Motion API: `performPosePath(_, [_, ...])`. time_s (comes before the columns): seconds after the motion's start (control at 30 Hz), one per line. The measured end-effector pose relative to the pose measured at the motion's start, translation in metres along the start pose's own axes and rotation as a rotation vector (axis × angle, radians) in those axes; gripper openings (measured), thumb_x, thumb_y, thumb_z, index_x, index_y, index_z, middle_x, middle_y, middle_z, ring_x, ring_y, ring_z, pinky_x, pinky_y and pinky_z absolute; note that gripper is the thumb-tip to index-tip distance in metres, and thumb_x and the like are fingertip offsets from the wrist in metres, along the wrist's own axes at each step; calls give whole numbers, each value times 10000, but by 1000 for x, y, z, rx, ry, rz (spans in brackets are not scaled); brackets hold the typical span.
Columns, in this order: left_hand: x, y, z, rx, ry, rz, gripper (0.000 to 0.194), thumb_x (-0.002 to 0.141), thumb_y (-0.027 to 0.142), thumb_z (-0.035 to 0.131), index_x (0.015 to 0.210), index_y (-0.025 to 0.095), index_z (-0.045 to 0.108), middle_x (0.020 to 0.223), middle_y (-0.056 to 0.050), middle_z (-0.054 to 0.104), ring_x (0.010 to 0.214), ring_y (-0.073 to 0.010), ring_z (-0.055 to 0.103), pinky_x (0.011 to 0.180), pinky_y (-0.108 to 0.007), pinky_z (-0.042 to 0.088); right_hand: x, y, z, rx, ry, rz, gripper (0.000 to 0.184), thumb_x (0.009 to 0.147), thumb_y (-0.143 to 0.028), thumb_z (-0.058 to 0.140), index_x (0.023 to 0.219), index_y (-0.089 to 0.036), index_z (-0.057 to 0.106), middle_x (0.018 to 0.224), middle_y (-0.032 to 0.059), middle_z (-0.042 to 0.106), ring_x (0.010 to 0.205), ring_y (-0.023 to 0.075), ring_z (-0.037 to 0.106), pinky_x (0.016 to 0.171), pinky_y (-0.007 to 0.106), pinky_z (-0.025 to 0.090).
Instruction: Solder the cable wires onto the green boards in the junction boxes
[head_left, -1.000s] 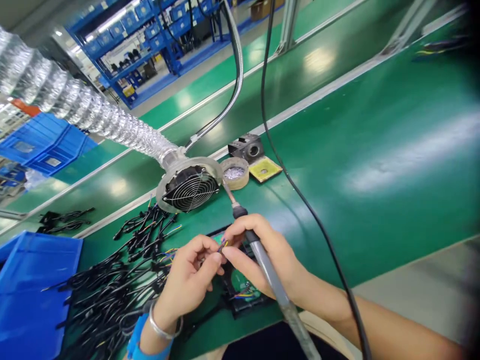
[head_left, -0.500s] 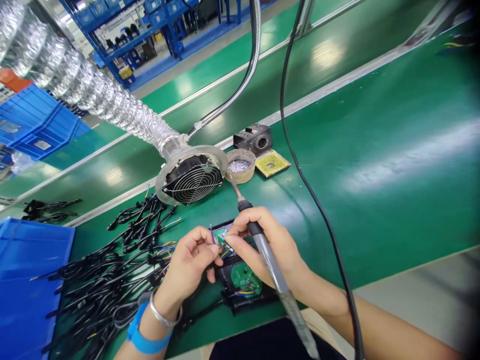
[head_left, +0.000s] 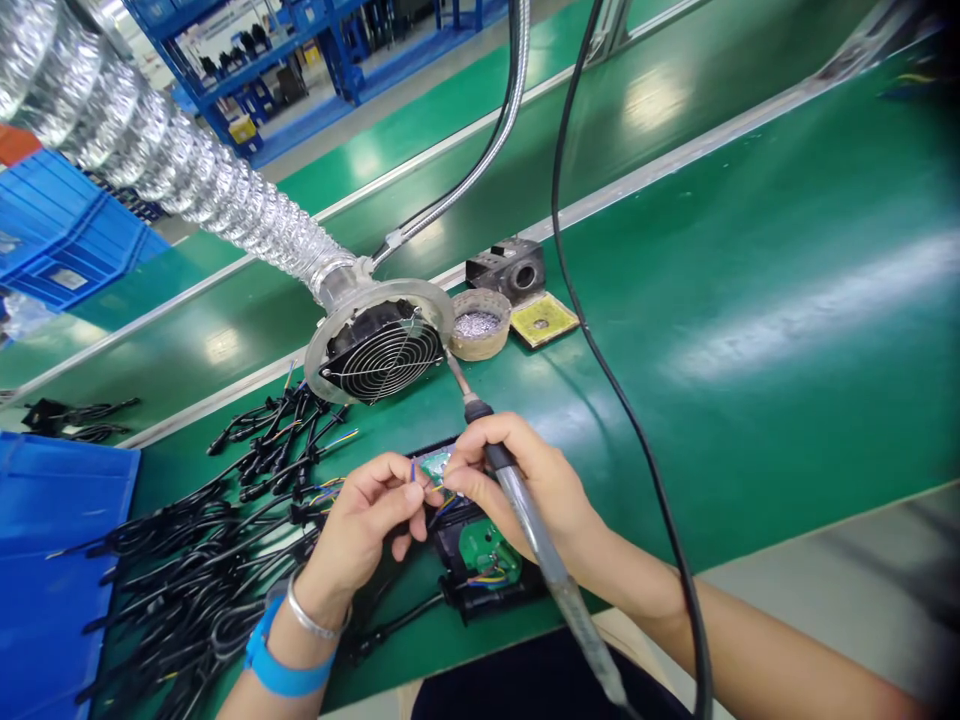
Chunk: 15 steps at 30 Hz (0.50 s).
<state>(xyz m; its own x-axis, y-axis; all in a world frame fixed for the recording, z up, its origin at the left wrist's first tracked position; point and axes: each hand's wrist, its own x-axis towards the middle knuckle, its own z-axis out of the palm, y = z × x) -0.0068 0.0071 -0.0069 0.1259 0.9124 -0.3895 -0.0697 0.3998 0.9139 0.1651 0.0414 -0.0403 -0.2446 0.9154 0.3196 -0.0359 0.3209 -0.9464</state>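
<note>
My left hand [head_left: 375, 512] is closed in a pinch on thin cable wires, with a blue wire [head_left: 413, 472] poking up above the fingertips. In my right hand [head_left: 555, 500] is a soldering iron [head_left: 541, 540], its tip pointing up and away toward the fan. The right thumb and forefinger also meet at a yellow wire [head_left: 438, 488] between the hands. Just behind the fingertips lies a green circuit board [head_left: 435, 463] in a black case, partly covered by the hands. A second green board [head_left: 480, 548] with wires attached sits in a black case [head_left: 499, 606] nearer me.
A fume fan [head_left: 390, 358] on a silver duct [head_left: 247, 215] hangs beyond my hands. Behind it stand a round tub [head_left: 480, 345] of silvery bits, a yellow sponge [head_left: 544, 320] and an iron holder [head_left: 506, 272]. Black cables [head_left: 210, 540] and a blue bin [head_left: 60, 560] lie left. The iron's cord [head_left: 630, 400] hangs right.
Both hands and the soldering iron have shifted slightly left in view. The yellow wire now shows between the two hands' fingertips. The camera view has moved a little.
</note>
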Motion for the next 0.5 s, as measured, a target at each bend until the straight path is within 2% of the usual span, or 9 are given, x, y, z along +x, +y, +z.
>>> performPosePath(0.1, [0, 0, 1, 72, -11, -28, 328, 725, 414, 772, 736, 145, 584, 800, -36, 682, 460, -37, 504, 349, -115, 362, 2, -1, 2, -12, 21, 1, 199, 838, -126, 641, 943, -246, 521, 709, -71, 636, 586, 81, 616, 579, 188, 505])
performPosePath(0.23, [3, -2, 5, 111, 107, -4, 375, 694, 414, 788, 663, 153, 521, 778, -23, 674, 429, -23, 468, 341, -118, 348, 0, -5, -2, -131, 80, -44, 168, 824, -122, 616, 920, -233, 534, 791, -30, 653, 648, 103, 633, 611, 215, 519])
performPosePath(0.33, [4, -2, 6, 133, 135, -5, 381, 684, 419, 794, 663, 160, 515, 699, -1, 639, 427, -33, 469, 349, -128, 357, -3, -9, -6, -107, 16, -76, 225, 795, -102, 597, 958, -232, 511, 818, -19, 661, 658, 112, 643, 621, 222, 535])
performPosePath(0.4, [5, 0, 6, 138, 142, -12, 366, 685, 408, 795, 704, 167, 520, 663, 23, 607, 429, -37, 469, 355, -130, 359, -4, -11, -8, -119, -22, -78, 213, 806, -101, 594, 949, -232, 505, 786, -31, 649, 638, 102, 631, 615, 207, 527])
performPosePath(0.5, [6, 3, 5, 157, 116, -37, 356, 697, 375, 789, 901, 182, 571, 687, 48, 578, 456, -48, 483, 367, -135, 350, -2, -9, -9, -206, -73, -97, 149, 865, -99, 542, 933, -228, 509, 763, -34, 630, 639, 94, 619, 608, 189, 505])
